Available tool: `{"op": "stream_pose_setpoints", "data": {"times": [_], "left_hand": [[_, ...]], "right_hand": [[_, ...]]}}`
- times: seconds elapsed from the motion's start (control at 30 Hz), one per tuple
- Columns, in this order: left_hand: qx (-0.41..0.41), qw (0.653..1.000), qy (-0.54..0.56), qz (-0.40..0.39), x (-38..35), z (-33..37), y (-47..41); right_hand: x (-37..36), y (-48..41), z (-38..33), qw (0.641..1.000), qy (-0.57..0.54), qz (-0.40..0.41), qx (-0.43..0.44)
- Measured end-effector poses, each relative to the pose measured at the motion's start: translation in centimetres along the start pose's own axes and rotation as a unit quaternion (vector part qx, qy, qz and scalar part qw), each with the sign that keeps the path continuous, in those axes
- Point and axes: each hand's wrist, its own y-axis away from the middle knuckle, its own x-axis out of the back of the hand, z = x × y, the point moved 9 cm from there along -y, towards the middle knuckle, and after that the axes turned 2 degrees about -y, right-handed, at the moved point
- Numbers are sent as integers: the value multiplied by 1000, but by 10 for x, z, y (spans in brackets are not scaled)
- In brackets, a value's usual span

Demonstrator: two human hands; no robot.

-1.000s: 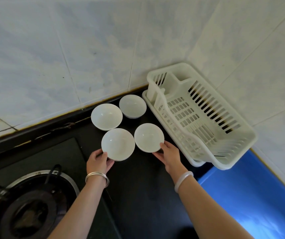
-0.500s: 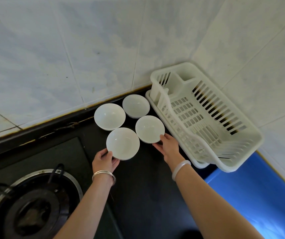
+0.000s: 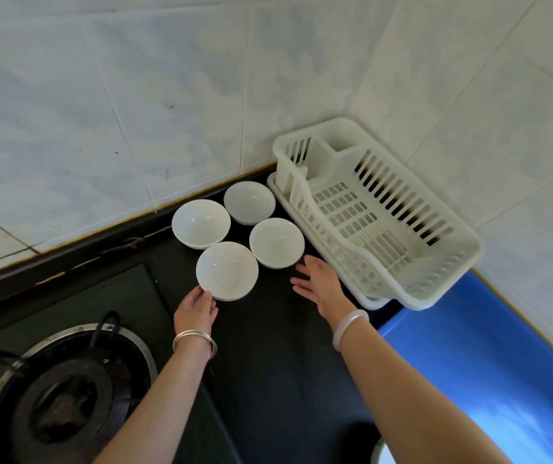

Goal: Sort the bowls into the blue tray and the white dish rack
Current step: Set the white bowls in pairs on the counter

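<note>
Head view: a black countertop (image 3: pixel 285 363) meets a corner of pale tiled walls (image 3: pixel 134 95), with a gas burner (image 3: pixel 64 396) at the lower left. The white dish rack (image 3: pixel 345 212) sits in the corner and the blue tray (image 3: pixel 469 363) lies at its near end. Four white bowls cluster on the counter, left of the rack. The left hand (image 3: pixel 196 308) grips the nearest bowl (image 3: pixel 227 271) by its near edge. The right hand (image 3: pixel 318 283) lies flat with fingers straight, holding nothing, its fingertips just beside the right-hand bowl (image 3: pixel 276 242).

Four bowls (image 3: pixel 238 237) clustered left of dish rack (image 3: pixel 379 212) — tray (image 3: pixel 489 370) nearer, right.
</note>
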Motion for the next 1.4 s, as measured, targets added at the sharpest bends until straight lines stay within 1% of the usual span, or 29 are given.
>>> {"op": "stream_pose_setpoints", "data": {"times": [0.13, 0.2, 0.27, 0.37, 0.47, 0.6, 0.7, 0.77, 0.83, 0.9, 1.03, 1.2, 1.3, 1.4], "left_hand": [[-30, 998, -54, -26, -1, -15, 26], [-49, 992, -97, -61, -8, -24, 43], [-67, 980, -153, -112, -21, -37, 63], [-96, 945, -247, -193, -42, -63, 100], [-119, 903, -328, -253, -57, -93, 135], [-161, 836, -428, -304, -69, -132, 181], [-173, 789, -483, -339, -75, -162, 209], [-175, 767, -507, -353, -77, -177, 222], [-172, 755, -523, -357, -77, -189, 230], [-163, 755, -527, -353, -75, -196, 233], [-132, 784, -494, -350, -72, -204, 230], [-13, 842, -383, -379, -65, -224, 228], [42, 861, -329, -385, -64, -230, 230], [68, 869, -299, -388, -65, -231, 233]], "right_hand": [[28, 34, 1, 997, 70, -10, 36], [46, 55, 9, 992, 116, -12, 47], [71, 77, 19, 985, 162, -2, 64], [116, 112, 39, 968, 228, 38, 94], [166, 148, 68, 939, 307, 102, 113], [230, 193, 106, 891, 391, 207, 102], [259, 216, 132, 861, 445, 231, 87], [269, 224, 148, 863, 444, 232, 62], [271, 227, 157, 870, 433, 229, 48], [269, 228, 159, 876, 420, 233, 46], [266, 228, 154, 875, 414, 246, 54], [266, 226, 149, 874, 420, 241, 46], [266, 227, 143, 874, 421, 236, 59], [272, 231, 143, 885, 397, 236, 56]]}}
